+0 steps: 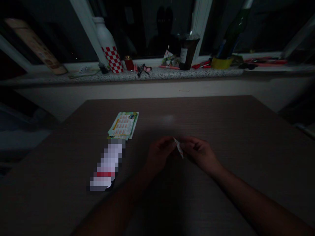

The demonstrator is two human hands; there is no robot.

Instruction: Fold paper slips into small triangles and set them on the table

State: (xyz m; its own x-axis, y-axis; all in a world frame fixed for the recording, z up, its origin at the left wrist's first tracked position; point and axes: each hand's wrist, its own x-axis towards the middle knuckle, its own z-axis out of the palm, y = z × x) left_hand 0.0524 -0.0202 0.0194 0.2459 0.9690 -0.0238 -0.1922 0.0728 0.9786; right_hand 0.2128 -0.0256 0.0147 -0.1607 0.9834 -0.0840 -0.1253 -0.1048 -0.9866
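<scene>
Over the middle of the dark table (214, 121), a small piece of printed paper (179, 149) is pinched between both hands. It looks folded and is seen nearly edge-on, with pale and reddish markings. My left hand (158, 152) grips it from the left, fingers bent and thumb pressed in. From the other side my right hand (200, 152) is closed on it between thumb and fingers. A stack of printed cards (123, 125), green-edged with rows of red print, lies to the left of the hands. Just in front of the stack is a lit phone (109, 165), its screen pixelated.
Along the granite windowsill (157, 76) stand a red-and-white checkered bottle (110, 49), a small red jar (128, 63), a dark cup (188, 52), and a green bottle (231, 36) in a yellow base. A tall tube (36, 46) leans at the left. The room is dim.
</scene>
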